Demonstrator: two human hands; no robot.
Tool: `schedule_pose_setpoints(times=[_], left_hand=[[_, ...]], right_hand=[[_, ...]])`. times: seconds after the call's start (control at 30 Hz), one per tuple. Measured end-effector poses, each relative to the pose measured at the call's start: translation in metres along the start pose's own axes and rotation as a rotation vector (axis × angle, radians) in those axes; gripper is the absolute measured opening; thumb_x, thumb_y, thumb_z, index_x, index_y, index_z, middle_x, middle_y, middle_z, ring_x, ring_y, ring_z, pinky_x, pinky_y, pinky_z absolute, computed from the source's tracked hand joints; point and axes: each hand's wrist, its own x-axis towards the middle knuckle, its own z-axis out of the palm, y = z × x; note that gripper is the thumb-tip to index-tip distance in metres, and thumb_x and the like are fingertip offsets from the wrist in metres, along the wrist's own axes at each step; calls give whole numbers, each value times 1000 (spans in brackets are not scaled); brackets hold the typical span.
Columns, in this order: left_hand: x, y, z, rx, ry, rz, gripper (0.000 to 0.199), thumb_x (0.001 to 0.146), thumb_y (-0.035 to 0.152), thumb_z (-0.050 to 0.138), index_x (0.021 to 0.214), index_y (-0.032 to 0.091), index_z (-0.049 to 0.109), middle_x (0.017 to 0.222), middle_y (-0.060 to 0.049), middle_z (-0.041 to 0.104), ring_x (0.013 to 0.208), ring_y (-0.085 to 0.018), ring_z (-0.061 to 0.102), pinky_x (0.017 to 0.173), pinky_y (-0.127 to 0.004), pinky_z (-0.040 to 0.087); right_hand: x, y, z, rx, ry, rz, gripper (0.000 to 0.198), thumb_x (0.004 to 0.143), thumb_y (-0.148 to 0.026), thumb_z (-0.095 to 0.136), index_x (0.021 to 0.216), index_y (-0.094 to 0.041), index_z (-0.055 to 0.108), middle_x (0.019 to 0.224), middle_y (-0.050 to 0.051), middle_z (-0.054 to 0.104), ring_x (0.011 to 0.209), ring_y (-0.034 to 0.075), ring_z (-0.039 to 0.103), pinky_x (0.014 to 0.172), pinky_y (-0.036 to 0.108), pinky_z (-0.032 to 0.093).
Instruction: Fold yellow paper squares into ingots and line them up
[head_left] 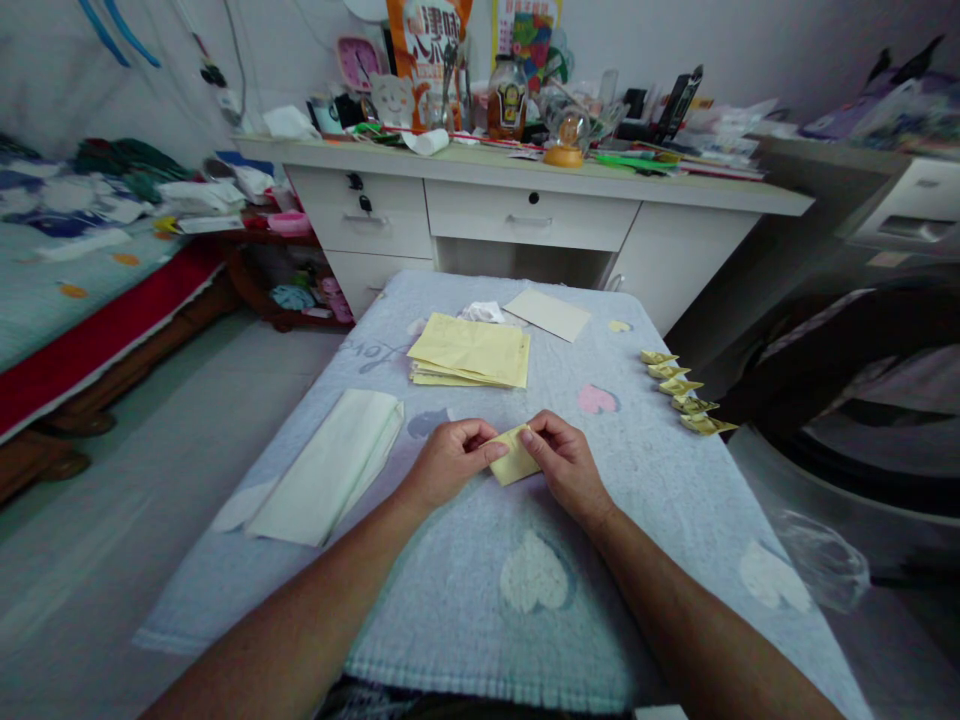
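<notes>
A small folded piece of yellow paper [514, 462] is held between my two hands above the cloth-covered table [600, 560]. My left hand [455, 458] pinches its left edge between thumb and fingers. On the other edge, my right hand [564, 462] grips it the same way, thumb on top. Just beyond my hands lies a stack of yellow paper sheets [469, 348]. Several small folded yellow paper shapes [686, 395] stand in a row along the table's right edge. To the left rests a folded pale green-white paper bundle [330, 465].
A white card [547, 314] and a crumpled white tissue [482, 312] lie at the table's far end. Behind stands a white desk [532, 205] crowded with jars and packets. A bed [112, 300] is on the left, a washing machine [900, 240] on the right.
</notes>
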Motion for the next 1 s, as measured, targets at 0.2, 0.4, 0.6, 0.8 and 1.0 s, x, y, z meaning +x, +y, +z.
schedule_pose_setpoints(times=[0.2,0.4,0.6,0.8,1.0], left_hand=[[-1,1,0,56,7,-5,30,74,41,68,68,12,64,57,4,50,54,-9,41,50,-21,29],[-2,2,1,94,4,-5,29,75,41,67,67,13,63,57,4,51,53,-9,42,50,-20,29],[-2,4,2,116,3,1,32,77,43,65,63,14,60,55,4,49,53,-9,40,49,-20,28],[-2,1,1,85,-36,6,30,76,42,65,67,14,61,57,4,49,53,-9,40,49,-20,28],[0,0,0,50,-63,-18,28,73,40,68,68,13,62,57,5,47,53,-8,39,50,-20,28]], right_hand=[[1,1,0,60,-32,70,27,82,-45,63,78,-19,57,64,-3,50,57,11,44,53,22,35],[1,-2,-1,14,-34,74,30,82,-46,63,72,-18,58,59,-4,48,53,10,41,50,22,32],[0,-3,-2,24,-14,84,29,80,-45,64,70,-18,60,57,-4,48,52,10,41,49,23,32],[0,-3,-4,55,-6,122,31,78,-46,66,67,-18,59,55,-4,47,50,9,39,48,22,30],[0,-4,-5,79,10,140,31,78,-45,66,64,-18,58,55,-4,45,50,9,38,49,23,29]])
